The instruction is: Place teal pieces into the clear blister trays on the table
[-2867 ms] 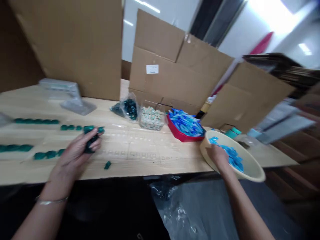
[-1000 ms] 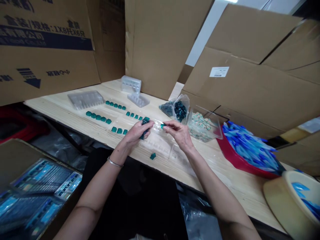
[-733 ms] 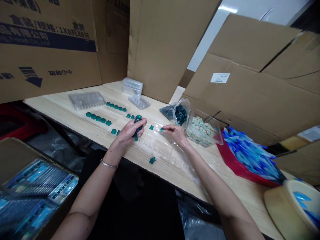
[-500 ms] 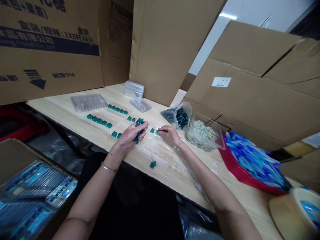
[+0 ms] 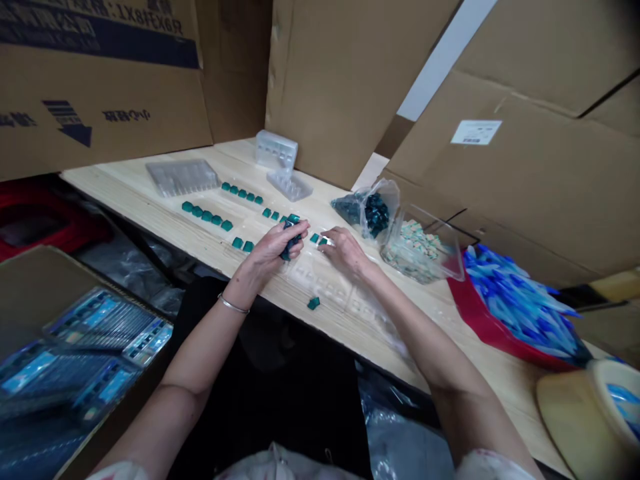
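My left hand (image 5: 281,245) is closed around a bunch of glossy dark-teal pieces (image 5: 290,248) above the clear moulded tray (image 5: 320,285). My right hand (image 5: 347,250) is just to its right, thumb and fingertips on either side of a small teal piece (image 5: 323,241) at the tray's far row. Another teal piece lies directly left of that one. More teal pieces (image 5: 207,216) sit in rows in clear trays to the left. One loose teal piece (image 5: 313,303) lies near the table's front edge.
Behind my hands are a bag of dark-teal pieces (image 5: 376,212) and a clear tub of pale bits (image 5: 413,243). To the right stand a red tray of blue pieces (image 5: 470,320) and a cream basin (image 5: 565,407). An open carton of packages (image 5: 100,333) is lower left. Cardboard walls the back.
My right hand has come from the cream basin to the tray and set a teal piece in the far row; its fingertips are now at a second one. My left hand still holds its bunch.
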### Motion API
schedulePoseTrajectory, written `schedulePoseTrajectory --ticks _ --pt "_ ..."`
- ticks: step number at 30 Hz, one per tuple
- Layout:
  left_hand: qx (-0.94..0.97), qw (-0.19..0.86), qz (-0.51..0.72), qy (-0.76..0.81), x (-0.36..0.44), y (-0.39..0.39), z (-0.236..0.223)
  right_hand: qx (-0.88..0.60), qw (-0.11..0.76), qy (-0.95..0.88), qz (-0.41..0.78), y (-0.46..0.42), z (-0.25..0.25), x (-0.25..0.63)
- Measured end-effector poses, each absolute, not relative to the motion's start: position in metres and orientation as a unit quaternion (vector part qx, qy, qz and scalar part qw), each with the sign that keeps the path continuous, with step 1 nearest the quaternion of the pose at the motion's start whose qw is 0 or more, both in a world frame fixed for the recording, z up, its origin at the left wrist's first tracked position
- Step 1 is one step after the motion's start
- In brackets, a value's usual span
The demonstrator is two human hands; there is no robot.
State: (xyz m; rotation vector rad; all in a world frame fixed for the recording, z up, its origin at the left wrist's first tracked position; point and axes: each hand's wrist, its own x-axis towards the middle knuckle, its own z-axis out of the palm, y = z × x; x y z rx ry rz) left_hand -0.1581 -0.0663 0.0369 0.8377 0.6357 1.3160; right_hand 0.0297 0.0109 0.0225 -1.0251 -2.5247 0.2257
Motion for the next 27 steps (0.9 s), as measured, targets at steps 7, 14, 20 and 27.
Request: schedulePoseTrajectory --ticks 7,14,20,27 --pt "0.366 0.662 0.587 0.289 -0.161 -0.066 0.038 -0.195 0.079 -0.952 0.224 -0.090 0.045 0.041" --pt "0.424 0.640 0.568 0.296 -0.153 -0.070 0.039 -0.323 0.211 -0.859 0.336 -0.100 0.034 0.046" --pt "0.474 0.635 0.508 0.338 -0.136 -0.073 0.032 -0.406 0.334 -0.690 0.497 -0.057 0.039 0.052" --pt "0.528 0.621 0.476 0.331 -0.128 -0.073 0.022 -0.390 0.391 -0.656 0.514 -0.047 0.035 0.051"
